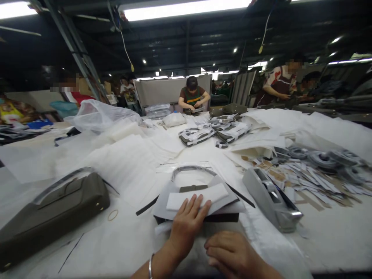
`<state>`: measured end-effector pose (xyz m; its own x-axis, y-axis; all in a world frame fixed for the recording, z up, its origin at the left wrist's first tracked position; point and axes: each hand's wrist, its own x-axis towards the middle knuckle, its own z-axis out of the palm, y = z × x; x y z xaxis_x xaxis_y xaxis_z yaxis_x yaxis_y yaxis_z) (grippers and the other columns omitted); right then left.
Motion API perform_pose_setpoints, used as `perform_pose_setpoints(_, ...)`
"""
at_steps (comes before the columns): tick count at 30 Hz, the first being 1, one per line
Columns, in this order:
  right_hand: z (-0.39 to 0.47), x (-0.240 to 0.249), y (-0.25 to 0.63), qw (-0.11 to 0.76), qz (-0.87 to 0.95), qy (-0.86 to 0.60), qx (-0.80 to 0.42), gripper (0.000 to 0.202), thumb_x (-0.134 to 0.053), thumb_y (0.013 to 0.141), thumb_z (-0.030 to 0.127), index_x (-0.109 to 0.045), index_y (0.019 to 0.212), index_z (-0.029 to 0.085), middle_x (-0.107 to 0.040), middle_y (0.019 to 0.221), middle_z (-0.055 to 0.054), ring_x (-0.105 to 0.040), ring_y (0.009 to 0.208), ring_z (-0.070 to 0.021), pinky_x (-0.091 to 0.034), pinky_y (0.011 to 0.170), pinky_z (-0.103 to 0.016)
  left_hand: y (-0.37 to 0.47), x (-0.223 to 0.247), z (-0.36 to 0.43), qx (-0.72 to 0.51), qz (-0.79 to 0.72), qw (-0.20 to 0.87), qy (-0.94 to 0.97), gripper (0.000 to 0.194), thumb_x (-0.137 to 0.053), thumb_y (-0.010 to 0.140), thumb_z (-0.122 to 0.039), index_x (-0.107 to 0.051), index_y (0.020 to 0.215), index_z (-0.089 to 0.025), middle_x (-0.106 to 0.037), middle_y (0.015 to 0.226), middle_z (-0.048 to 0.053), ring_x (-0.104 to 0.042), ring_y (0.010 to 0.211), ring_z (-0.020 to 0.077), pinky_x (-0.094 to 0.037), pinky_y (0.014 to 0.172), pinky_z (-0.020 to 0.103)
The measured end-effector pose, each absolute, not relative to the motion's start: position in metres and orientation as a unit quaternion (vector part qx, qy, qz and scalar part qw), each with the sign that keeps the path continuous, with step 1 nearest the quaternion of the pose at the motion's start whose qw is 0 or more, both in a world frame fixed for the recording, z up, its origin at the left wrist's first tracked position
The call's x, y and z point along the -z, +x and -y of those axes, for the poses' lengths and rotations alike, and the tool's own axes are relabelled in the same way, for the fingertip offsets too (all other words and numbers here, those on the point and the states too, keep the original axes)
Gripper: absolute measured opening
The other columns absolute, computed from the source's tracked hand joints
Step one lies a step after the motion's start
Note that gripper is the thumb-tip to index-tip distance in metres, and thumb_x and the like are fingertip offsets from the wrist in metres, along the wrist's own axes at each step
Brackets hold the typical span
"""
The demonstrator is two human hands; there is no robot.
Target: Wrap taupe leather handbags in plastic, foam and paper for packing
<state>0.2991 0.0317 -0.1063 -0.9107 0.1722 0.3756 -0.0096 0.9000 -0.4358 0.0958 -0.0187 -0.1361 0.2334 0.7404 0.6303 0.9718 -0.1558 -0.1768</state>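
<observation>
A plain-sided olive bag (58, 217) lies at lower left. Centre-low, the left hand (187, 224) rests flat, fingers together, on a blank white pad (215, 193) over a grey sheet (162, 207). Beside it, the right hand (235, 250) curls; whether it holds anything, I cannot tell. Right of centre stands a grey tape dispenser (263, 197), any print unreadable.

Factory workshop, strip lights (187, 9) overhead, people (191, 95) at worktables (337, 236), bags (62, 211) among white sheets (124, 155)
</observation>
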Motion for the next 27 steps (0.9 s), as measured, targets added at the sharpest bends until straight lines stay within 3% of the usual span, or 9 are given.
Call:
perform_pose_setpoints(3,-0.047,0.081,0.299,0.272,0.937,-0.075,-0.206,0.026,-0.053,0.096,0.026,-0.07,0.115,0.03,-0.076,0.107,-0.007,-0.07,0.1,-0.022,-0.056,0.089,-0.036,0.111,0.159,0.024,0.222,0.564,0.302,-0.736,0.045,-0.041,0.103,-0.024,-0.042,0.147,-0.026,-0.052,0.146,0.006,-0.052,0.132,0.0252,-0.052,0.102,0.042)
perform_pose_setpoints(6,-0.096,0.073,0.273,0.293,0.907,-0.22,-0.209,0.027,-0.048,0.098,0.031,-0.071,0.112,0.025,-0.074,0.113,-0.008,-0.068,0.106,-0.0225,-0.053,0.096,-0.037,0.114,0.17,0.024,0.226,0.558,0.313,-0.734,0.045,-0.043,0.102,-0.02,-0.044,0.146,-0.026,-0.054,0.144,0.007,-0.051,0.132,0.0258,-0.05,0.105,0.043)
perform_pose_setpoints(8,-0.137,0.075,0.247,0.194,0.9,-0.328,-0.21,0.031,-0.048,0.098,0.031,-0.067,0.121,0.023,-0.071,0.121,-0.007,-0.069,0.105,-0.02,-0.052,0.096,-0.033,0.108,0.169,0.021,0.212,0.565,0.304,-0.737,0.047,-0.045,0.101,-0.017,-0.042,0.147,-0.027,-0.053,0.145,0.006,-0.05,0.134,0.0255,-0.048,0.107,0.044)
perform_pose_setpoints(11,-0.19,0.085,0.206,0.096,0.895,-0.385,-0.201,0.03,-0.06,0.092,0.031,-0.069,0.117,0.017,-0.075,0.108,-0.01,-0.07,0.1,-0.0224,-0.053,0.089,-0.031,0.095,0.165,0.016,0.215,0.568,0.293,-0.739,0.046,-0.043,0.102,-0.017,-0.043,0.147,-0.027,-0.054,0.145,0.006,-0.05,0.134,0.0255,-0.046,0.109,0.045)
perform_pose_setpoints(14,-0.221,0.097,0.173,0.01,0.882,-0.433,-0.185,0.031,-0.064,0.09,0.04,-0.072,0.102,0.013,-0.074,0.104,-0.014,-0.068,0.102,-0.0255,-0.052,0.091,-0.038,0.085,0.164,0.017,0.22,0.565,0.292,-0.739,0.045,-0.039,0.102,-0.015,-0.045,0.146,-0.028,-0.055,0.144,0.006,-0.051,0.133,0.0255,-0.046,0.109,0.045)
perform_pose_setpoints(17,-0.233,0.107,0.154,-0.054,0.857,-0.481,-0.179,0.035,-0.062,0.093,0.044,-0.066,0.109,0.013,-0.069,0.112,-0.011,-0.066,0.101,-0.0229,-0.053,0.09,-0.044,0.082,0.164,0.025,0.21,0.561,0.295,-0.744,0.046,-0.037,0.103,-0.015,-0.045,0.146,-0.027,-0.055,0.143,0.006,-0.051,0.133,0.0254,-0.046,0.109,0.044)
perform_pose_setpoints(23,-0.242,0.117,0.153,-0.089,0.83,-0.493,-0.245,0.031,-0.061,0.095,0.036,-0.061,0.119,0.017,-0.063,0.119,-0.008,-0.064,0.1,-0.0213,-0.056,0.085,-0.042,0.077,0.164,0.04,0.203,0.574,0.283,-0.741,0.046,-0.034,0.103,-0.015,-0.044,0.146,-0.028,-0.054,0.144,0.006,-0.049,0.134,0.0252,-0.041,0.113,0.043)
perform_pose_setpoints(27,-0.242,0.115,0.163,-0.029,0.83,-0.46,-0.315,0.027,-0.062,0.094,0.034,-0.064,0.111,0.014,-0.067,0.108,-0.006,-0.067,0.091,-0.0191,-0.057,0.08,-0.037,0.077,0.164,0.039,0.209,0.572,0.277,-0.743,0.046,-0.035,0.103,-0.014,-0.044,0.146,-0.027,-0.055,0.144,0.007,-0.049,0.135,0.0244,-0.039,0.114,0.043)
